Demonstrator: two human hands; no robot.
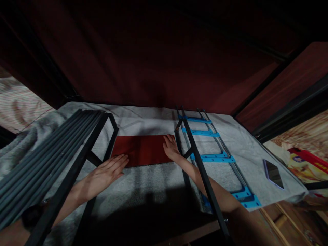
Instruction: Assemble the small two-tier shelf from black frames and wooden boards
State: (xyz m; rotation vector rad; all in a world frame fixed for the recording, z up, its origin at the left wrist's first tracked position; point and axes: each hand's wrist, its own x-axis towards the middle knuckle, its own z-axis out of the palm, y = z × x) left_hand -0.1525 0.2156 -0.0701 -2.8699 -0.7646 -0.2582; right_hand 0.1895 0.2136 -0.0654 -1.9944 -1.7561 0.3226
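A reddish-brown board point(145, 150) spans the far end of a black metal frame point(196, 157), between its two sides. My left hand point(111, 167) reaches through the frame's left side and lies with fingers stretched out on the board's left end. Through the right side comes my right hand point(171, 147), its fingers resting on the board's right end, close to the frame bar. Neither hand is wrapped round anything. A dark watch point(32, 216) sits on my left wrist.
Several grey tubes point(48, 150) lie side by side on the light grey cloth point(151, 121) at the left. Blue-bracketed metal racks point(217, 158) lie at the right, with a phone point(273, 173) beyond them. A dark red panel point(153, 68) rises behind. A colourful package point(307, 164) is far right.
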